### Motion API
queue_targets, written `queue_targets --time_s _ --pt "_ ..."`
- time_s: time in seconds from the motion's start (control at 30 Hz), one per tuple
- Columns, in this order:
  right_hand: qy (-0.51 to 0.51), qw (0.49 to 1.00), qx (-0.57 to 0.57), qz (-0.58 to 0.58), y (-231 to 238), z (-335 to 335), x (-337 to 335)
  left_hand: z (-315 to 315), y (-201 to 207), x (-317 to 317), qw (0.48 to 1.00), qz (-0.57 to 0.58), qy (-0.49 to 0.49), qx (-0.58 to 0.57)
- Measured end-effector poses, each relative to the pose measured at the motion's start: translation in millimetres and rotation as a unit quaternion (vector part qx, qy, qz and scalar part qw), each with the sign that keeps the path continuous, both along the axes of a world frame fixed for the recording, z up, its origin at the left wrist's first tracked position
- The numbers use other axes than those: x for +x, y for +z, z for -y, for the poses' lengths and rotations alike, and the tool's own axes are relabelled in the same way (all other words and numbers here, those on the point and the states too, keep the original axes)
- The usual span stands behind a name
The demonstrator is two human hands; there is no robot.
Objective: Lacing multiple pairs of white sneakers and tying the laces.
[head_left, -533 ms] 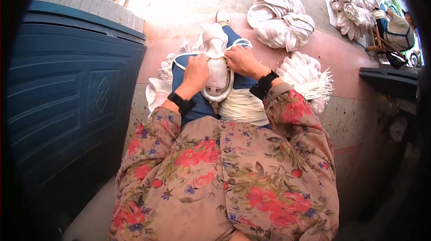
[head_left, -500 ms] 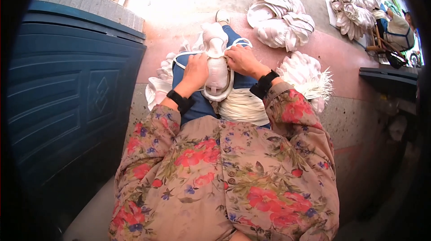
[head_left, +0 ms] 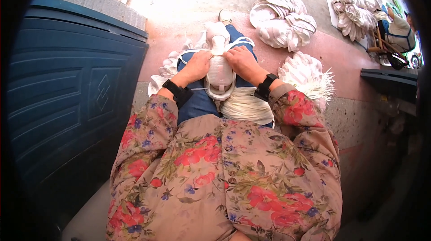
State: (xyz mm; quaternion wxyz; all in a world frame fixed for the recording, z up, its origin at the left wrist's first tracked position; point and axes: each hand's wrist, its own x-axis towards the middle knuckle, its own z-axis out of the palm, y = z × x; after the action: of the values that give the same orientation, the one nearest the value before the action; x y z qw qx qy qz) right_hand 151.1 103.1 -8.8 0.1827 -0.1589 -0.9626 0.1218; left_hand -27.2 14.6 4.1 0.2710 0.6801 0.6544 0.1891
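Note:
A white shoe upper lies lengthwise over my lap between my blue-trousered thighs, its rounded heel end nearest me. My left hand is closed at its left edge and my right hand at its right edge, fingertips pinching and almost meeting across the middle. A white shoelace loops out past both hands over my thighs; the pinched parts are hidden by my fingers. On my right thigh rests a bundle of cream laces.
Stacked white uppers lie on the floor ahead, with another white pile to the right. More white pieces sit beside my left leg. A dark blue panelled door stands close at left. At far right is a small chair.
My hands have drawn slightly closer together over the middle of the upper. The whole view has shifted a little.

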Motion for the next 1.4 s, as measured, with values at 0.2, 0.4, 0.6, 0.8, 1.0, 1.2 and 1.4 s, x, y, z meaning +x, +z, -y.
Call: queue_targets --time_s 0.2,0.4,0.6,0.8,1.0,1.2,1.4 --pt "0.079 0.973 0.166 0.137 18 -4 -18 4 -7 -2 1.0 0.014 0.01 0.005" --pt "0.134 0.986 0.043 -0.086 39 8 -15 8 -21 -8 0.998 0.026 -0.018 0.049" --pt "-0.062 0.92 -0.386 0.009 72 68 -31 7 -21 -7 0.999 0.045 0.004 0.026" --pt "-0.173 0.939 -0.297 0.03 19 29 -38 4 -13 0 0.996 0.082 0.03 0.007" --pt "-0.179 0.968 -0.16 0.07 5 33 -42 3 -13 1 0.999 0.005 0.025 0.026" --pt "-0.15 0.979 -0.109 0.08 6 37 -44 6 -9 2 0.997 0.039 0.045 0.046" --pt "-0.1 0.985 -0.107 0.09 13 29 -39 15 2 18 0.98 0.14 0.137 0.045"
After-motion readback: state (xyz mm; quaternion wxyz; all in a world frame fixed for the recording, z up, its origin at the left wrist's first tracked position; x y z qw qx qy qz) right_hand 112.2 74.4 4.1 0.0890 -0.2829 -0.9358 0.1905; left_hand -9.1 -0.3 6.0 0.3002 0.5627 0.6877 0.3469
